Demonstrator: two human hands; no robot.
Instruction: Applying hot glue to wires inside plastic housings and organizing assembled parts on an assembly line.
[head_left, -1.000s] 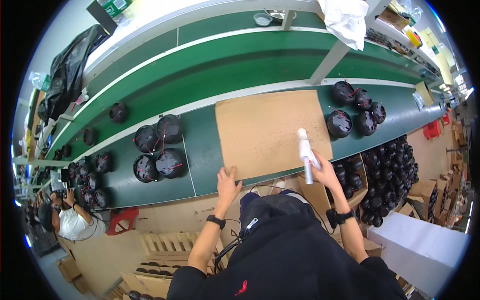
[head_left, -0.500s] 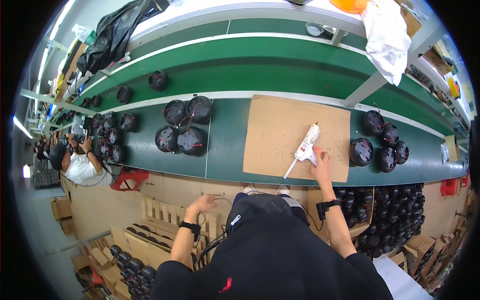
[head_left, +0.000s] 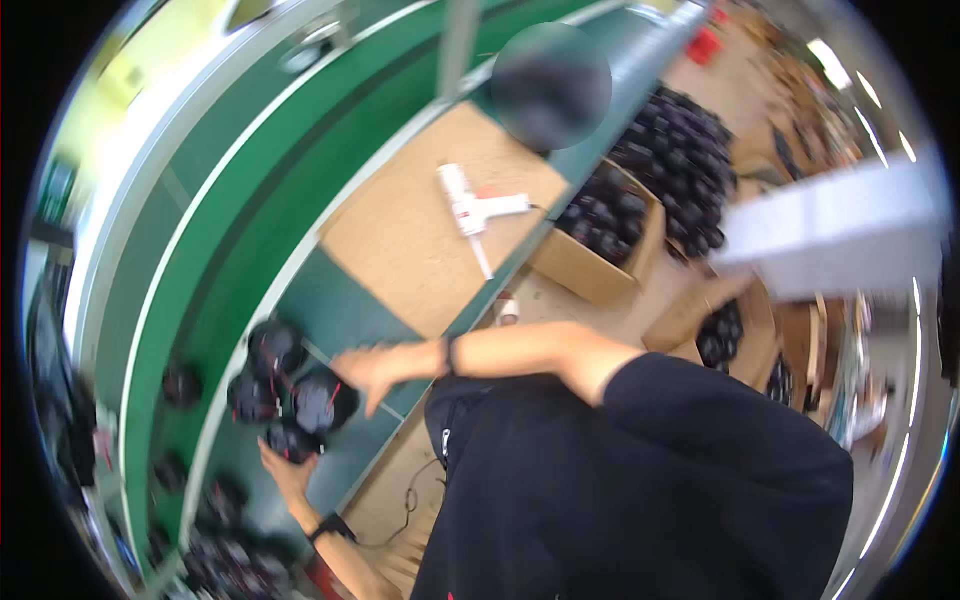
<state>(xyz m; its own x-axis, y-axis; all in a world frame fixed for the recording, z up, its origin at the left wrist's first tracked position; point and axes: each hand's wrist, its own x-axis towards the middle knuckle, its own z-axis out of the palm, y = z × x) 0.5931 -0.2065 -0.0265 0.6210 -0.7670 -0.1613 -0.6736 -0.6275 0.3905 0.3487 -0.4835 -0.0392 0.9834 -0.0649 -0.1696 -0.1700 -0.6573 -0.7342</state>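
A moment ago my right hand (head_left: 380, 368) was on the white glue gun (head_left: 462, 207) and my left hand (head_left: 288, 475) was off the worktop (head_left: 340, 310). Now I have let go of the gun, and both my hands are over at a bunch of four black round shells. That means I am busy with the shells now, and the gun lies by itself on the brown cardboard sheet (head_left: 380, 240). My left hand is curled round the near side of the lowest shell (head_left: 292, 441), and it looks to me like it has hold of it. My right hand is stretched out flat with its fingers apart, right by the shell with the grey middle (head_left: 318, 402); it is too blurry to tell if it touches. The top shell (head_left: 275, 343) and the left shell (head_left: 252, 398) sit close against these two, and I can see red bits of wire on some. Down past the worktop edge is an open cardboard box (head_left: 590, 272) full of black round things, with a big heap (head_left: 680, 150) of them beside it. Another box (head_left: 682, 312) farther right has dark round things inside too.
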